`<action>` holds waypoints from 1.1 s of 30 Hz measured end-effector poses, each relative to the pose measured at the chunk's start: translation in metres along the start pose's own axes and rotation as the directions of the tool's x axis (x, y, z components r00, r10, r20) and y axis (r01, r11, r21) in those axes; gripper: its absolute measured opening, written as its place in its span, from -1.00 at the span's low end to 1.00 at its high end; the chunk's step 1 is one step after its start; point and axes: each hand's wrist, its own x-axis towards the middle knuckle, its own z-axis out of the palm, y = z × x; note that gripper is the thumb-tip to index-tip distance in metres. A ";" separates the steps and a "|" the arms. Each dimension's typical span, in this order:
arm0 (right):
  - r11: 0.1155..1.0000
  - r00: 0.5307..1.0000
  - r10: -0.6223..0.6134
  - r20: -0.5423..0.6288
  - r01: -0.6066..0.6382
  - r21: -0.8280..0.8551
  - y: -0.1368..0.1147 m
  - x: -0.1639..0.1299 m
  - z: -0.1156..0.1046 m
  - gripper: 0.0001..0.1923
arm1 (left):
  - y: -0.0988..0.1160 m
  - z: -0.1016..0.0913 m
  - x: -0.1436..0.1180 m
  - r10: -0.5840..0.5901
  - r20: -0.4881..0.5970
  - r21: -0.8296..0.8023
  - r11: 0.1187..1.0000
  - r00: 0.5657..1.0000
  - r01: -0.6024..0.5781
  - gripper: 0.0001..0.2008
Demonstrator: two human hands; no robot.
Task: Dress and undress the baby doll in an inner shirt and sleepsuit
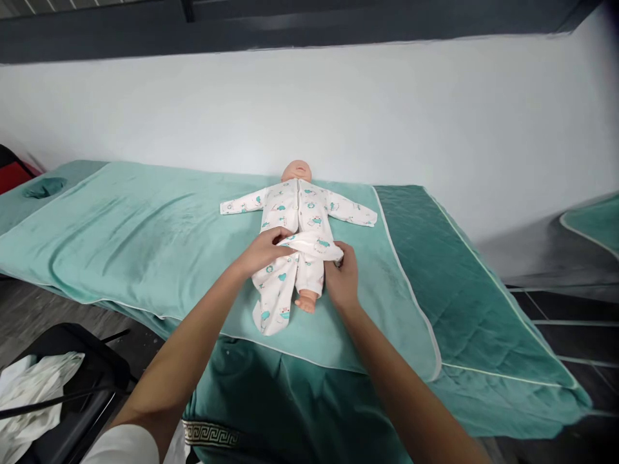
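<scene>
A baby doll (296, 170) lies on its back on a light green towel (145, 238), head toward the wall. It wears a white printed sleepsuit (296, 212) with teal animal figures, sleeves spread out. One bare doll foot (306, 301) sticks out of the right leg. My left hand (264, 249) pinches the sleepsuit fabric at the doll's waist. My right hand (342, 277) grips the same bunched fold from the other side, beside the doll's hip.
The towel covers a long padded table with a darker green quilted cover (435, 258), set against a white wall. A black chair (82, 380) with a white cloth (33, 393) stands at the lower left. A second green-covered table edge (594, 222) shows at the right.
</scene>
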 end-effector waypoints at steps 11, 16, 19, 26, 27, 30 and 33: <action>0.968 0.726 -0.047 0.686 0.202 -0.148 -0.080 0.063 0.009 -0.65 | -0.022 0.000 0.008 -0.082 -0.069 -0.471 0.881 0.994 0.040 -0.65; 0.990 0.601 0.138 0.787 -0.057 -0.131 -0.067 0.080 0.031 -0.68 | -0.043 0.007 0.014 -0.174 -0.124 -0.585 0.808 0.977 0.070 -0.59; 0.961 0.645 0.153 0.749 -0.273 0.039 -0.050 0.076 0.035 -0.70 | -0.051 0.003 0.013 -0.163 -0.041 -0.648 0.755 0.986 0.098 -0.52; 0.850 0.702 0.186 0.687 -0.465 0.245 -0.042 0.069 0.034 -0.75 | -0.048 -0.005 0.013 -0.144 0.133 -0.602 0.774 0.981 0.195 -0.41; 0.848 0.702 0.187 0.688 -0.469 0.248 -0.042 0.068 0.034 -0.74 | -0.049 -0.004 0.013 -0.150 0.124 -0.599 0.777 0.981 0.194 -0.43; 0.871 0.678 0.182 0.712 -0.447 0.204 -0.042 0.068 0.035 -0.69 | -0.052 0.001 0.013 -0.164 0.006 -0.640 0.757 0.986 0.130 -0.47; 0.932 0.581 0.130 0.804 -0.348 0.100 -0.044 0.070 0.034 -0.59 | -0.055 0.006 0.012 -0.179 -0.113 -0.698 0.714 0.977 0.050 -0.52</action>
